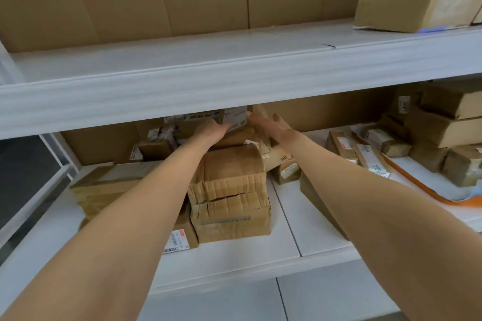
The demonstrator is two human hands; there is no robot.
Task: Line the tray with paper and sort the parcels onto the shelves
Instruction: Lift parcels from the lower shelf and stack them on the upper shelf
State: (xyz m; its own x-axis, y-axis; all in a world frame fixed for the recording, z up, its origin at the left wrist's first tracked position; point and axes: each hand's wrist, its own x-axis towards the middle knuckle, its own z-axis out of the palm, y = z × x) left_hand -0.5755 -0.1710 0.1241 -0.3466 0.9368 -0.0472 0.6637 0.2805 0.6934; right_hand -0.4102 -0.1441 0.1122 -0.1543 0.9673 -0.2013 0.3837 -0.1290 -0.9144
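Note:
Both my arms reach deep into the lower shelf (287, 219). My left hand (211, 130) lies flat against a labelled cardboard parcel (232, 117) that sits on top of the pile at the back. My right hand (273, 125) is beside that parcel on its right, fingers spread, touching its edge. Whether either hand grips it is unclear, as the upper shelf's front edge hides the parcel's top. Below the hands stands a taped brown parcel (229, 195) with several smaller parcels around it.
The upper shelf (182, 81) is white and backed with cardboard sheets, with a flat parcel (417, 10) at its right end. Several parcels (443, 133) are stacked at the right of the lower shelf, beside an orange-edged bag (422, 190). A long box (104, 185) lies at the left.

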